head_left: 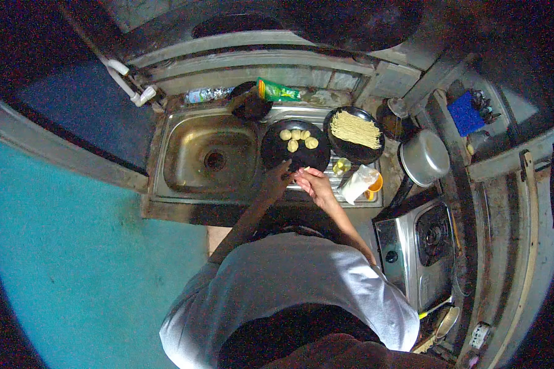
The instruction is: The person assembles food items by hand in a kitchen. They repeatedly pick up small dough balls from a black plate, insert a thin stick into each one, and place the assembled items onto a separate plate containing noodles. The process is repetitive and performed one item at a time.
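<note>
My left hand point(278, 178) and my right hand point(314, 184) meet over the near edge of a round black plate point(276, 152). Their fingers are drawn together at the tips, around something too small to make out. Several pale round balls point(311, 143), which look like dough, lie on the far half of that plate. To its right, a second dark plate point(343, 150) carries a flat heap of pale yellow noodle strands point(355, 129). Close to my right hand are a small clear cup with yellowish contents point(341, 166), a white plastic bag point(358, 183) and an orange cup point(376, 184).
A steel sink basin point(184, 138) lies left of the plates. Along the back are a clear bottle point(208, 95), a dark pan point(251, 106) and a green packet point(279, 91). At right stand a silver pot point(426, 157) and a gas stove point(415, 249).
</note>
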Demonstrator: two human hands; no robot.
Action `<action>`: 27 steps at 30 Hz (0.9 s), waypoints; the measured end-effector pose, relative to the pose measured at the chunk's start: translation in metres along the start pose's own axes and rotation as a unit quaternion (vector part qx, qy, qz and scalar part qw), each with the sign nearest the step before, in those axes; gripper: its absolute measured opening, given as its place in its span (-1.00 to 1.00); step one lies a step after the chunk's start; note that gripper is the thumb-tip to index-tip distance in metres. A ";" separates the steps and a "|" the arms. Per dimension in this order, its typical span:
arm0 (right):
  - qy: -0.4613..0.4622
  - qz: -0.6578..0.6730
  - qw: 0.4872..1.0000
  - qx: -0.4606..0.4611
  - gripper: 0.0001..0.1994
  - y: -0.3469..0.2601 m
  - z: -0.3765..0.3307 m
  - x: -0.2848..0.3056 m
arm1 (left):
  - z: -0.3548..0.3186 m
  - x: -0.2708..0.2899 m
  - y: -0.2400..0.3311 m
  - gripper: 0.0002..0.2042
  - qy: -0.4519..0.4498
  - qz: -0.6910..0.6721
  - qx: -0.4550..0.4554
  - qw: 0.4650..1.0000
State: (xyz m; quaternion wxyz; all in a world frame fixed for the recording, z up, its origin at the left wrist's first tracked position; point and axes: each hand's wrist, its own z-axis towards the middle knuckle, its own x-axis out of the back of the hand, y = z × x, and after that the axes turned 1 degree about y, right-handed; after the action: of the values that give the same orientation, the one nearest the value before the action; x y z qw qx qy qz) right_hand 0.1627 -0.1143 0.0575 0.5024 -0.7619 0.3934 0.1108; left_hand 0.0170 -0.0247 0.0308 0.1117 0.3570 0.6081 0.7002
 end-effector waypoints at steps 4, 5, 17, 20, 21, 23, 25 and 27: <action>0.052 -0.008 0.999 0.002 -0.94 0.004 0.004 0.009 | 0.002 0.005 0.000 -0.64 -0.044 0.031 -0.003 0.999; 0.057 0.014 0.998 0.006 -0.94 0.005 0.004 0.011 | 0.000 0.008 0.012 -0.68 -0.050 0.016 0.006 0.999; 0.115 0.049 0.992 0.015 -0.87 0.000 0.006 0.008 | 0.012 -0.003 -0.049 -0.75 -0.026 0.075 -0.094 0.992; 0.079 0.030 0.996 0.016 -0.87 -0.008 0.001 0.002 | 0.005 0.002 -0.016 -0.71 0.009 0.099 -0.124 0.987; 0.067 0.017 0.997 0.016 -0.87 -0.010 -0.001 0.000 | 0.004 0.000 -0.007 -0.69 0.032 0.103 -0.148 0.983; 0.029 0.025 0.999 0.015 -0.87 -0.011 -0.001 -0.001 | 0.005 -0.003 0.005 -0.64 0.070 0.100 -0.195 0.973; 0.008 0.033 0.999 0.024 -0.88 -0.012 -0.004 -0.006 | 0.009 -0.001 0.017 -0.63 0.036 0.102 -0.176 0.978; 0.004 0.039 0.998 0.041 -0.90 -0.015 -0.009 -0.014 | 0.011 0.003 0.028 -0.66 -0.034 0.112 -0.103 0.988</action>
State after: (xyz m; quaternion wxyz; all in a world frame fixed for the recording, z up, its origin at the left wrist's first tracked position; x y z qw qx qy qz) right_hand 0.1618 -0.1126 0.0802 0.5273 -0.7251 0.4288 0.1113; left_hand 0.0296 -0.0206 0.0583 0.0897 0.4327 0.4848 0.7548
